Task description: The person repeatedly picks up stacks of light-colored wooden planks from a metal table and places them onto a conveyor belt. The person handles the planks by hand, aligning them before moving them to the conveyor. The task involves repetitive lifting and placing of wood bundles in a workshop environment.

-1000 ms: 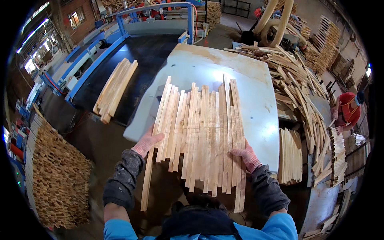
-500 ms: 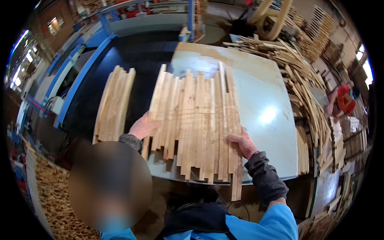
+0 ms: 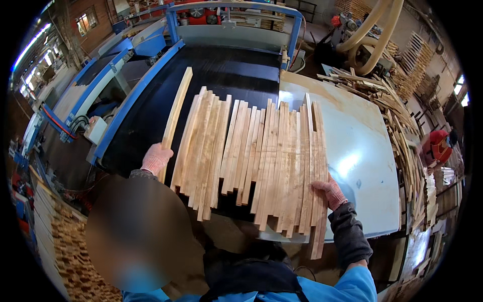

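Note:
In a pale pink work glove, my left hand (image 3: 157,158) is closed around the lower part of one wooden strip (image 3: 178,109), which stands apart to the left of the rest. A smaller group of wooden strips (image 3: 200,146) lies beside it on the black belt. A narrow gap divides that group from a wider row of strips (image 3: 282,166) with uneven ends. At the row's right edge my gloved right hand (image 3: 329,191) grips the outermost strips, fingers lying over their top. The near ends of several strips overhang the front edge.
The black conveyor belt (image 3: 231,65) runs away under a blue frame (image 3: 236,5). A pale metal table (image 3: 367,201) adjoins it on the right. Loose wood (image 3: 387,100) is heaped beyond the table. A person in red (image 3: 435,148) is at far right. Stacked strips (image 3: 75,251) stand at lower left.
My left hand has left the wide row's left edge and now holds a single strip beyond the smaller group. That group lies closer to the row. My right hand stays on the right edge; the view has shifted.

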{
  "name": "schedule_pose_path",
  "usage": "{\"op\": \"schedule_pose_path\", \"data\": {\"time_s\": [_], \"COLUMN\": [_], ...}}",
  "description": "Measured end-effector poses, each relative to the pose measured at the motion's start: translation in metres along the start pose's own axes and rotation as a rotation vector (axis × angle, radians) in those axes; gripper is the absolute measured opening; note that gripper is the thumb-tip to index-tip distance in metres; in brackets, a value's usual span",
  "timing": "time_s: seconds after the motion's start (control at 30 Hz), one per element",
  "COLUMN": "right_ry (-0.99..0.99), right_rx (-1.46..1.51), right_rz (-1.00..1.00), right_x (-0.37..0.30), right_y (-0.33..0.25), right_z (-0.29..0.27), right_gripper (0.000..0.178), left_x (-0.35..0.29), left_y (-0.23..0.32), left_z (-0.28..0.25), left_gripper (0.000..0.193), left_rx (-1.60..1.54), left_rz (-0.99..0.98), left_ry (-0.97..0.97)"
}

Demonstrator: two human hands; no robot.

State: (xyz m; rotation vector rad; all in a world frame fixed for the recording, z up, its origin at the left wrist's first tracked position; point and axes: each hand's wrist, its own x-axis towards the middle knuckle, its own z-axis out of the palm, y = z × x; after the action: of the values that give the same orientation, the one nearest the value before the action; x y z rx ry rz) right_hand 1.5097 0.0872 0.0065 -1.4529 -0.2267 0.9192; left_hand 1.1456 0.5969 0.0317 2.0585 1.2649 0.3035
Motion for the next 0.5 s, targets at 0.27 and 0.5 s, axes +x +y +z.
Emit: {"op": "schedule_pose_path", "data": {"time_s": [0.27,0.5], "right_ry": [0.05,0.061], "right_rx": [-0.023,-0.025], "right_rz": [0.009,-0.01], "right_x": [-0.002,0.056], "right_y": [0.006,0.018], "right_z": [0.119,0.237], "right_gripper": [0.084,0.082], "left_x": [0.076,0.166], "left_y": [-0.074,-0.153], "left_z": [-0.032,-0.101], "left_gripper": [0.04,0.039], "left_rx": [-0.353,-0.25], "left_rz": [0.124,0.098], "left_ry": [-0.291,-0.215]}}
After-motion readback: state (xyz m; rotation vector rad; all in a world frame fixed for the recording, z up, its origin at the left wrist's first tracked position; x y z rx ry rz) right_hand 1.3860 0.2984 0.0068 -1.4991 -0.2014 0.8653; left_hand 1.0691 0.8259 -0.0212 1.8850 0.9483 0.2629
